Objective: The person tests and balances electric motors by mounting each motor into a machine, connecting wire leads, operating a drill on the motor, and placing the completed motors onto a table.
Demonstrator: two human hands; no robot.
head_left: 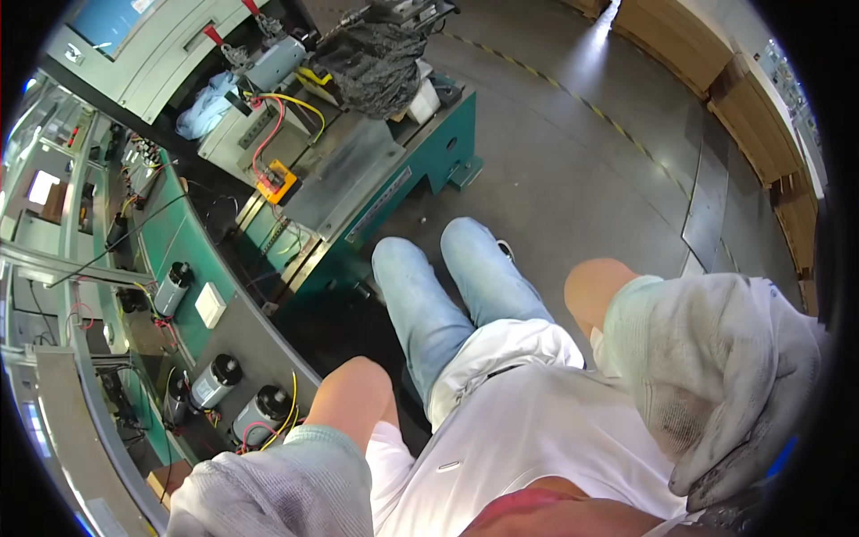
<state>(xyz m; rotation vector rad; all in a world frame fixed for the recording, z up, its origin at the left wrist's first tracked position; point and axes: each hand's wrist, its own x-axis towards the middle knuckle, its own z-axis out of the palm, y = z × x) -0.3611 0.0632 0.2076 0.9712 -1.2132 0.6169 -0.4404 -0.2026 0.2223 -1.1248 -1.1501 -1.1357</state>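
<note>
Both hands wear grey-white knit gloves and are raised close to the camera. My left hand [273,492] is cut off by the lower edge, so its fingers do not show. At the right, my right hand [716,385] has bent fingers pressed together, pointing down and dirty at the tips. What these fingers grip, if anything, is hidden, though a dark shape lies beside them at the picture's rim. Beyond my left forearm, grey cylindrical motors [216,380] with black ends and coloured wires stand on the workbench [277,345].
A green machine [407,192] stands ahead, bearing a crumpled black plastic bag [376,67] and an orange-yellow box [277,182] with wires. A white block [210,305] lies on the bench. Cardboard boxes [761,116] line the far right, past a striped floor line [617,130].
</note>
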